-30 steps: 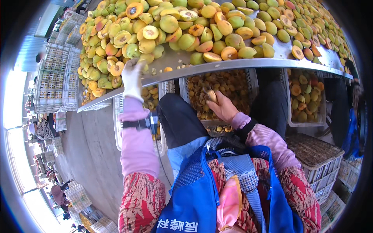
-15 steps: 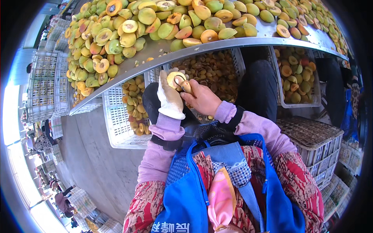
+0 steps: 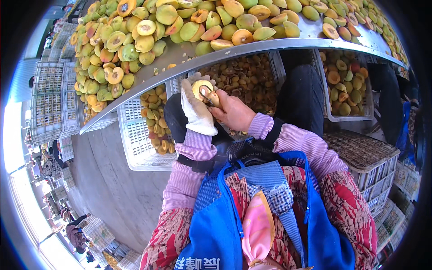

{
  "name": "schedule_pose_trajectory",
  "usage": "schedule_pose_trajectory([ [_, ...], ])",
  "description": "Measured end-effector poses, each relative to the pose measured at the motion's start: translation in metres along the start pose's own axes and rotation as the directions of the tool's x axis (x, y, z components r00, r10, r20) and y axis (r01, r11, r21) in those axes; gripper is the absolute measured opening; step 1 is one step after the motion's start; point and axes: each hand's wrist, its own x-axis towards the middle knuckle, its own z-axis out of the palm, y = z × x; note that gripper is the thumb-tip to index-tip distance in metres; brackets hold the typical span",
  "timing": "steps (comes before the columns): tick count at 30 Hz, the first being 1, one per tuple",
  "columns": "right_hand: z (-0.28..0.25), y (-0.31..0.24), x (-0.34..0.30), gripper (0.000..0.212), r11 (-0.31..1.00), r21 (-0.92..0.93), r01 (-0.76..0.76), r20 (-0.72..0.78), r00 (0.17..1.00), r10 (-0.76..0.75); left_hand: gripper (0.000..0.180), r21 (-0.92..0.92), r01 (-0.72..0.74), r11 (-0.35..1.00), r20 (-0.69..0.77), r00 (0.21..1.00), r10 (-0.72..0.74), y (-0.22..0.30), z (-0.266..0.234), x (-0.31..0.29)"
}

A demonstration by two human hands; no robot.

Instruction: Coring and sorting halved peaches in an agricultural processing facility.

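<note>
In a pale work glove, my left hand (image 3: 195,108) is closed around a peach half (image 3: 198,85), its yellow cut face turned up. My bare right hand (image 3: 237,113) grips the wooden handle of a pitting tool (image 3: 214,98). The tool's curved metal loop lies against the middle of the cut face. Both hands are close together over my lap, just short of the metal table's raised edge (image 3: 180,73). My fingers hide part of the handle, and whether a pit remains in the fruit cannot be made out.
Heaped peach halves (image 3: 166,15) cover much of the table. Below its edge stand a white crate (image 3: 130,135) of halves at left, a crate of smaller pieces (image 3: 245,76) between my knees, and another crate (image 3: 344,90) at right. Stacked crates (image 3: 369,166) stand beside my right arm.
Both hands have shifted very slightly, still together. The left glove has tilted a little, and the tool's loop still rests on the peach half's cut face.
</note>
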Motion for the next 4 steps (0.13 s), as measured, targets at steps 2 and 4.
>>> schedule_pose_trajectory([
  [2, 0.0007, -0.0001, 0.0002, 0.035, 1.000, -0.004, 0.001, -0.047, 0.999, -0.001, 0.042, -0.020, 0.012, 1.000, 0.008, 1.000, -0.012, -0.0010, -0.0008, 0.0011],
  [4, -0.0045, -0.0012, 0.0043, 0.038, 1.000, -0.017, -0.009, 0.046, 0.999, 0.010, 0.043, -0.037, 0.031, 0.999, 0.014, 0.999, -0.030, -0.0040, -0.0053, 0.0008],
])
